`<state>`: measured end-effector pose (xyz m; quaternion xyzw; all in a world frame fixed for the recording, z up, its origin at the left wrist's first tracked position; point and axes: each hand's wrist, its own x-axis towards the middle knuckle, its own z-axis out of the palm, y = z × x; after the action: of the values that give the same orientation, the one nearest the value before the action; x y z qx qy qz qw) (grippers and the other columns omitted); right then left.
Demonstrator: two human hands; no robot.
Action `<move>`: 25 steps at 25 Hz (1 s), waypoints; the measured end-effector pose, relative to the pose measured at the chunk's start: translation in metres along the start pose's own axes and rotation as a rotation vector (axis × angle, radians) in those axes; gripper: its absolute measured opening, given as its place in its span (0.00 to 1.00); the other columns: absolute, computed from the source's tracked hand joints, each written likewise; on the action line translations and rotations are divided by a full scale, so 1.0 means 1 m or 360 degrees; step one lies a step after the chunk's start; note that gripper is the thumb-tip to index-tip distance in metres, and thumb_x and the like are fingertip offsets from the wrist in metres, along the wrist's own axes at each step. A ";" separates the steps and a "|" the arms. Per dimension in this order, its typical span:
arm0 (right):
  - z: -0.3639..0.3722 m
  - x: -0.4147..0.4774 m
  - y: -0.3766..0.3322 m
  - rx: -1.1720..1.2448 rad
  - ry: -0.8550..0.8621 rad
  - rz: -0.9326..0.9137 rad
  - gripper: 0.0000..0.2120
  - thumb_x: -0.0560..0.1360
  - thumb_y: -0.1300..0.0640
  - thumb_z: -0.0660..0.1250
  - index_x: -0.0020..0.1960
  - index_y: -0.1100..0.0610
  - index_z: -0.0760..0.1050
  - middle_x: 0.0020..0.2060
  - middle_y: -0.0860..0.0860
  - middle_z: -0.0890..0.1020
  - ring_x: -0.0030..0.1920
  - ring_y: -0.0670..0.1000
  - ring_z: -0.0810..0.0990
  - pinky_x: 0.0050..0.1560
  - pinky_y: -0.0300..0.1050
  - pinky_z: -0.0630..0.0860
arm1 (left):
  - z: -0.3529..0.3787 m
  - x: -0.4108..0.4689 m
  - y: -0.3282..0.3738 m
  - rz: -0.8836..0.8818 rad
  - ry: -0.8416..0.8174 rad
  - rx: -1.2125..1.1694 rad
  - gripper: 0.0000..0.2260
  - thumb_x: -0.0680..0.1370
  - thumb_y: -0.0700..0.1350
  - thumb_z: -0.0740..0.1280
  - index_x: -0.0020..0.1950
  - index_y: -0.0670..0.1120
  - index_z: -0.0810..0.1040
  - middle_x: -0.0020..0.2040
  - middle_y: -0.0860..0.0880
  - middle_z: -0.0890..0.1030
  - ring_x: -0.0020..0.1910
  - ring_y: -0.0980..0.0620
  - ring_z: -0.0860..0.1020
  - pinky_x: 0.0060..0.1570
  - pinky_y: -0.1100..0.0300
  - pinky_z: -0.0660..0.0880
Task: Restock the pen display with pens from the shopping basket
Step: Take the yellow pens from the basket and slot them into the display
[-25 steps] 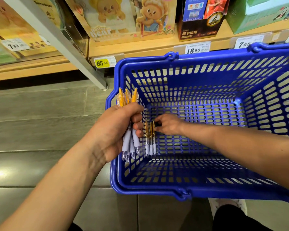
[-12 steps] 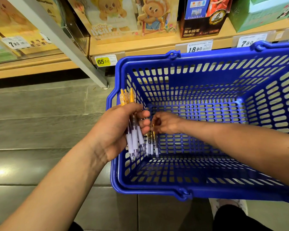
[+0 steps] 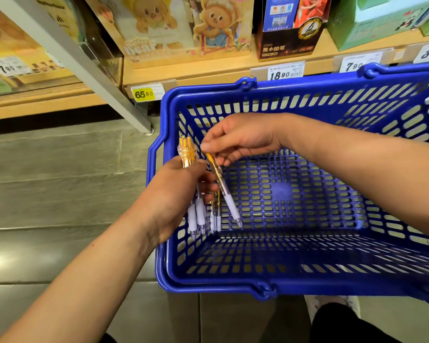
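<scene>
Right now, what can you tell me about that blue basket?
The basket is blue plastic, with slotted walls and bottom and a solid patch in the middle. Its handles lie folded along the rim. It seems to stand upright on the grey floor before the shelf. The left hand and right hand hold pens over one end; whether they touch it is unclear.

Under you: glossy grey tiled floor [image 3: 47, 194]. The blue perforated plastic shopping basket [image 3: 307, 256] appears to rest on it, and the grey metal upright post [image 3: 84, 70] foots there too. Behind is a light wooden shelf [image 3: 208, 70] carrying a bear-print cardboard box [image 3: 159, 33], a dark pencil box [image 3: 287, 45] and a green carton [image 3: 369, 26]. Edge tags: yellow 65.50 label [image 3: 144, 94], white 18.90 label [image 3: 284, 73].
</scene>
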<state>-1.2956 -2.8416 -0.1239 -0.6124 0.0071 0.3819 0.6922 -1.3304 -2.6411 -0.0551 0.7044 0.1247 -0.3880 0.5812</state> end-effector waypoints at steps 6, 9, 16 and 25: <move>0.005 0.003 -0.001 0.0118 -0.0014 -0.0067 0.08 0.75 0.57 0.71 0.52 0.59 0.80 0.40 0.52 0.85 0.41 0.45 0.83 0.45 0.35 0.81 | -0.001 -0.001 0.003 -0.0048 -0.0068 -0.0069 0.07 0.84 0.43 0.64 0.56 0.41 0.79 0.39 0.46 0.85 0.34 0.52 0.82 0.35 0.60 0.81; 0.004 0.005 0.004 0.0451 -0.0105 -0.0096 0.08 0.76 0.56 0.70 0.53 0.59 0.81 0.44 0.54 0.85 0.43 0.46 0.84 0.44 0.36 0.82 | -0.005 -0.004 0.008 -0.0101 -0.0157 -0.0151 0.06 0.83 0.43 0.66 0.56 0.41 0.78 0.35 0.47 0.80 0.31 0.52 0.78 0.33 0.61 0.80; 0.001 0.033 0.072 -0.0703 0.0428 0.0494 0.14 0.81 0.57 0.66 0.66 0.58 0.76 0.56 0.55 0.84 0.49 0.49 0.85 0.48 0.40 0.82 | -0.010 -0.012 0.011 -0.0078 -0.0232 -0.0105 0.10 0.82 0.38 0.65 0.41 0.46 0.72 0.31 0.49 0.70 0.27 0.55 0.69 0.27 0.63 0.71; 0.045 0.065 0.131 -0.1244 0.0414 0.0600 0.18 0.81 0.61 0.65 0.70 0.56 0.69 0.42 0.47 0.76 0.46 0.52 0.81 0.39 0.36 0.73 | -0.015 -0.011 0.012 -0.0067 -0.0236 -0.0145 0.11 0.82 0.39 0.66 0.40 0.46 0.72 0.30 0.51 0.70 0.26 0.56 0.67 0.25 0.65 0.70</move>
<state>-1.3402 -2.7748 -0.2541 -0.8587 0.0607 0.3950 0.3208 -1.3241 -2.6274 -0.0387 0.6438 0.1136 -0.4453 0.6118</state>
